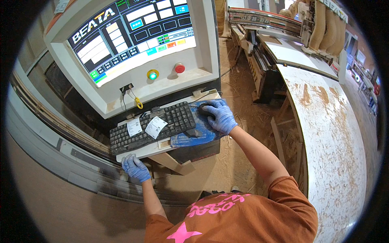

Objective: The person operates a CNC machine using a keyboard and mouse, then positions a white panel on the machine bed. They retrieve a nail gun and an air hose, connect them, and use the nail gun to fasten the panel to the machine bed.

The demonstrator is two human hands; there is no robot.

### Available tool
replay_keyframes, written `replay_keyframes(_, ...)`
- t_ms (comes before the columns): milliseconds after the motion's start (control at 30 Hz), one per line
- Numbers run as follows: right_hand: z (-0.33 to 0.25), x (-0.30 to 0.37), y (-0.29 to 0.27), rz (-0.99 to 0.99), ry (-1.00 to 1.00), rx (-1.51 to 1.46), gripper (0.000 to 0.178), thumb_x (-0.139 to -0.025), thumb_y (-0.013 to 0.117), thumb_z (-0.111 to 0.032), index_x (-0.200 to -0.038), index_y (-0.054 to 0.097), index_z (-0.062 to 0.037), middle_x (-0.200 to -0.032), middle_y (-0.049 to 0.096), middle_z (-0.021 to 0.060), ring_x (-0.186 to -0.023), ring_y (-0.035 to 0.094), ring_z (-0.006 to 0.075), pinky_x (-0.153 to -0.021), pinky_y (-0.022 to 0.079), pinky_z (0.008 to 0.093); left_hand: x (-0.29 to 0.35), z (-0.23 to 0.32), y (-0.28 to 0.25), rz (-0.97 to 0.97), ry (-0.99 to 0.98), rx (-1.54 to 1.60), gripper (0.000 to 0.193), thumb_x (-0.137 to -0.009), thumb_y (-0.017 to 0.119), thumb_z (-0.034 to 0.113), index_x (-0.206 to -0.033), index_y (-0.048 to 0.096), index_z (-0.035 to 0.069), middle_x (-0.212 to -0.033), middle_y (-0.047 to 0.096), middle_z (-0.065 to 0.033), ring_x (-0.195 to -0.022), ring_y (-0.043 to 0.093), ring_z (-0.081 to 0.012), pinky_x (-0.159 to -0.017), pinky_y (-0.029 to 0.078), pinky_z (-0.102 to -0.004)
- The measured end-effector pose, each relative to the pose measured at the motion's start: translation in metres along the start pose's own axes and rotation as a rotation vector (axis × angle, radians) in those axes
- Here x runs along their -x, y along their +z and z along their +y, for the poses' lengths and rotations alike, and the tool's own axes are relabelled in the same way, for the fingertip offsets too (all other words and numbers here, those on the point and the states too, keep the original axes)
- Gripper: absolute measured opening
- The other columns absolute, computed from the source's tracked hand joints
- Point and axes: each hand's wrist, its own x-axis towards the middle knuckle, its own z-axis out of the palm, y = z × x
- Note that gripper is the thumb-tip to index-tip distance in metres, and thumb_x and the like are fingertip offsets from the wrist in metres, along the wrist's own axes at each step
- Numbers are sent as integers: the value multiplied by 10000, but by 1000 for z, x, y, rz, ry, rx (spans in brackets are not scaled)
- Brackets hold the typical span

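Note:
My right hand [221, 117], in a blue-streaked glove, is closed over a black computer mouse [206, 111]. Under the mouse lies a worn blue mouse pad [198, 139]. Gloved the same way, my left hand [135, 167] curls its fingers at the near left corner of a white keyboard shelf [142, 153]; the fingertips are partly hidden. A dusty black keyboard [178, 117] rests on the shelf between my hands. Two white paper labels [156, 127] lie across its keys.
Above the shelf, a machine console has a lit screen [137, 36], a glowing green button [152, 75] and a red knob [179, 68]. To the right runs a long white scuffed table [324, 121] beside a cutting machine [263, 20]. Stacked boards [81, 178] stand at left; sawdust covers the floor.

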Motion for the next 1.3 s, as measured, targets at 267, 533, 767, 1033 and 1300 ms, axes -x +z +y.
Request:
replay_keyframes(267,1,0,2,7,-4,15,406,-682,655,-79,-1079,669,-159,-1200,574,108,-1119,502,347,-995,422,419,0,0,1,44,9,-15,269,-951,469,228,-871,646,42,-928,645,-113,-1017,528,-328,-952,398,-466)
replay_keyframes(533,1,0,0,-2,4,16,400,-683,659,-80,-1077,667,-150,-1197,574,111,-1118,507,347,-984,429,418,-1,2,0,29,19,-5,277,-955,464,241,-885,644,43,-936,644,-115,-1035,525,-331,-959,393,-469)
replay_keyframes(767,1,0,1,21,-11,6,382,-687,658,-83,-1062,670,-156,-1191,581,103,-1111,514,341,-984,420,419,0,2,-1,9,-4,0,302,-960,441,257,-892,635,35,-953,634,-98,-1079,495,-317,-976,364,-457)
replay_keyframes(1033,0,0,1,46,-30,2,354,-701,650,-86,-1047,670,-159,-1172,598,86,-1100,531,319,-983,402,419,-1,2,-2,-6,-19,15,290,-956,446,247,-890,633,35,-951,633,-98,-1081,493,-318,-979,365,-458)
replay_keyframes(1300,2,1,3,17,1,12,378,-697,654,-100,-1070,666,-160,-1194,583,96,-1113,524,326,-994,401,424,-2,4,-1,17,4,-12,243,-943,472,211,-887,634,38,-936,634,-115,-1021,522,-320,-939,399,-460)
